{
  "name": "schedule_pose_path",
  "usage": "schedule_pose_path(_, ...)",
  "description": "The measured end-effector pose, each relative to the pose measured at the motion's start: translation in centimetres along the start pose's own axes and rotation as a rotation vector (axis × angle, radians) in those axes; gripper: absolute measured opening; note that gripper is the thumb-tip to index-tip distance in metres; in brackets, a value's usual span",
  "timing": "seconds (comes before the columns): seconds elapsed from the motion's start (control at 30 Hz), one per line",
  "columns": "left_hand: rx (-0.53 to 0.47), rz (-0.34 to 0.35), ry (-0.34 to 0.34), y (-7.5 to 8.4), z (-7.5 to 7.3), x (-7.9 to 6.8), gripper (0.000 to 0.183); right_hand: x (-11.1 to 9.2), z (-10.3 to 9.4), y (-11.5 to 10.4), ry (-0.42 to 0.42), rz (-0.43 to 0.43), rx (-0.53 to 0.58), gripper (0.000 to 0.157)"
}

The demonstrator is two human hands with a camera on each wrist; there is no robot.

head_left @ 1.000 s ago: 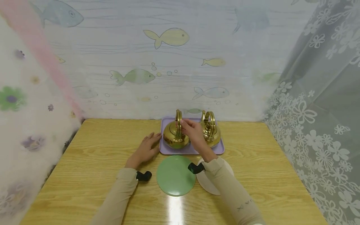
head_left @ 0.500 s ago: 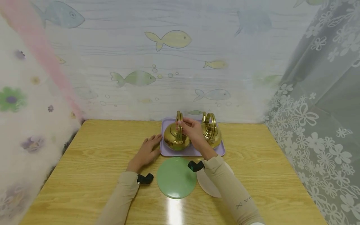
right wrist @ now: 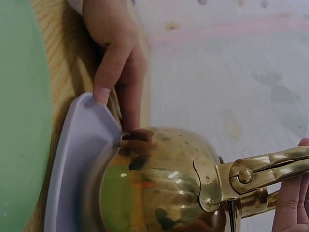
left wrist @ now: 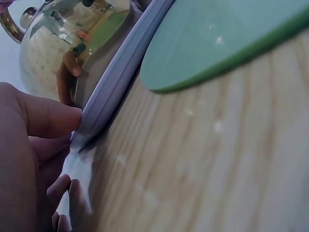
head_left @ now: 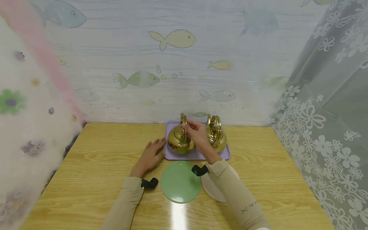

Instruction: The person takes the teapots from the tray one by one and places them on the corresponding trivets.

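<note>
Two gold-coloured metal kettles stand upright, side by side, on a lilac tray point(head_left: 198, 156) at the back of the table. My right hand point(head_left: 199, 137) pinches the raised handle of the left kettle point(head_left: 176, 143), thumb and fingers at its side. Part of the right kettle point(head_left: 220, 140) is covered by that hand. At the tray's left edge rests my left hand point(head_left: 149, 156), its fingers stretched along it. From the left wrist view, the left thumb point(left wrist: 55, 118) presses on the tray's rim, and the kettle's shiny body point(left wrist: 53, 58) rises just beyond.
A green round plate point(head_left: 180, 182) lies in front of the tray. Beside it, a pale pinkish round plate point(head_left: 214, 188) is partly covered by my right forearm. Behind the wooden table point(head_left: 100, 150) hangs a fish-patterned curtain point(head_left: 172, 64).
Both hands stay at the left kettle's handle and the tray's edge. The view has shifted slightly; kettles and plates keep their places.
</note>
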State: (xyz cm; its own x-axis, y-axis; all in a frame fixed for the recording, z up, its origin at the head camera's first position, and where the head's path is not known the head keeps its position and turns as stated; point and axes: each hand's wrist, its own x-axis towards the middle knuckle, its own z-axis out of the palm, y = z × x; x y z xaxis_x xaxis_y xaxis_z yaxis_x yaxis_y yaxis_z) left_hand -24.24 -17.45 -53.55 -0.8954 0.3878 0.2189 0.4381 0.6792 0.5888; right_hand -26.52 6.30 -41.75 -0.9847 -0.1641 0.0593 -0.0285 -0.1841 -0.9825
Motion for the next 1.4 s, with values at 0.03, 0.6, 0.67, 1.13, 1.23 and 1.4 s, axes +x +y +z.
schedule_pose_path(0.03, 0.003, -0.002, 0.0, 0.0, 0.0, 0.0, 0.064, 0.0, 0.0, 0.0, 0.0, -0.002, -0.007, 0.037)
schedule_pose_path(0.6, 0.017, -0.007, 0.01, 0.1, 0.5, -0.2, 0.064, -0.7, -0.2, -0.2, 0.028, -0.009, -0.054, 0.043)
schedule_pose_path(0.67, 0.017, -0.004, 0.015, 0.1, 0.5, -0.2, 0.064, -0.8, -0.2, -0.3, 0.029, -0.018, -0.061, 0.044)
schedule_pose_path(1.13, 0.03, -0.005, 0.024, 0.1, 0.5, -0.1, 0.062, -1.8, 0.0, -0.7, -0.033, -0.166, -0.052, 0.041)
schedule_pose_path(1.23, 0.027, -0.009, 0.026, 0.1, 0.4, -0.1, 0.062, -2.0, 0.0, -0.8, -0.039, -0.19, -0.043, 0.042)
schedule_pose_path(1.4, 0.025, -0.01, 0.022, 0.1, 0.2, -0.1, 0.062, -2.4, 0.2, -1.4, -0.037, -0.183, -0.051, 0.037)
